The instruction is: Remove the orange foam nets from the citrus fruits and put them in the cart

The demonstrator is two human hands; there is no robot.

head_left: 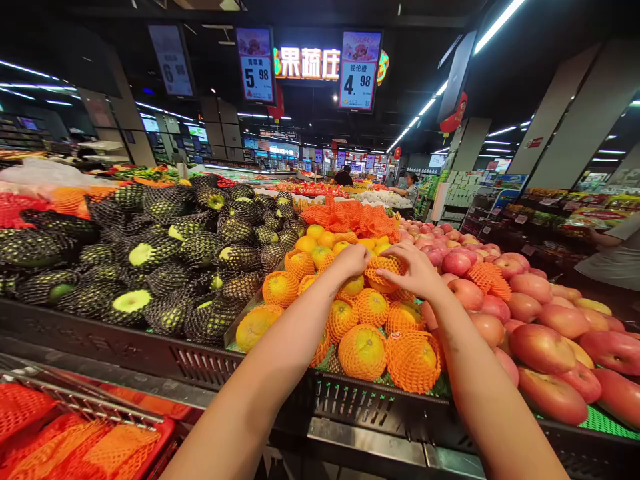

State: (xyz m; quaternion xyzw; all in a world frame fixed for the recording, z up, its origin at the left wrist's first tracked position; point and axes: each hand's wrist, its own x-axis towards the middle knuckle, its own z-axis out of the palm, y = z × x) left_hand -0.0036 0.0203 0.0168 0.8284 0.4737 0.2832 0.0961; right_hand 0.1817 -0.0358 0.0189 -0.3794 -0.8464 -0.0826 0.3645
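Note:
Both arms reach over a pile of oranges, many of them in orange foam nets. My right hand (414, 268) curves its fingers and thumb round the far and right sides of a netted orange (384, 272) on the pile. Just left of it, my left hand (354, 259) is closed, its back toward me; its fingertips are hidden, so what they pinch cannot be made out. Below the hands sit more netted oranges (363, 351). Bare oranges (320, 233) and a heap of loose orange foam nets (350, 215) lie just beyond.
Green fruits in black nets (165, 247) fill the left side. Red apples (543, 340) are piled on the right, with a loose foam net (490, 280) among them. A red basket (163, 443) with nets stands at lower left. A person (613, 253) is at the right edge.

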